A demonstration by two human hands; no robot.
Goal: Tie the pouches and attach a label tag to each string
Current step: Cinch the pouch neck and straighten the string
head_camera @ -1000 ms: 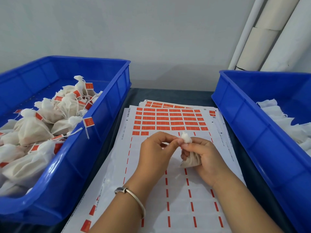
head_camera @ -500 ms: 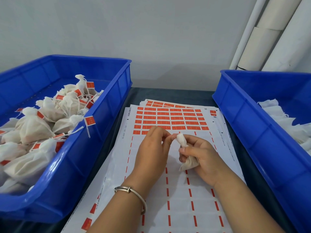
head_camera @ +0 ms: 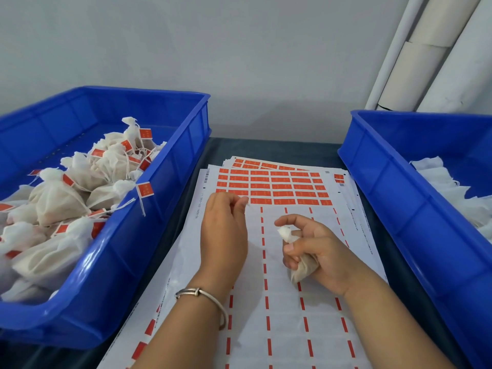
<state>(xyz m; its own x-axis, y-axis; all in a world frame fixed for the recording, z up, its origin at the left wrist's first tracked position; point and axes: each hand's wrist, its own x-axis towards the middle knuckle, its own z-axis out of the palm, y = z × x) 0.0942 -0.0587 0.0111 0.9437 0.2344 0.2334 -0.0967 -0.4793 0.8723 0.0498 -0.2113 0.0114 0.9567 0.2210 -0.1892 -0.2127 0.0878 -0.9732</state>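
— Where is the pouch [head_camera: 303,265] held?
— At four o'clock of centre, gripped by the curled right hand [head_camera: 316,251].
— And the left hand [head_camera: 226,230]?
— At nine o'clock of it, string pinched between fingertips.

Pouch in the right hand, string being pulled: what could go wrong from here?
1. The right hand grips the pouch low; the neck could reopen if the pull slackens.
2. The left hand pinches a thin string end; it may slip.
3. The tag on the left bin's rim could fall out.
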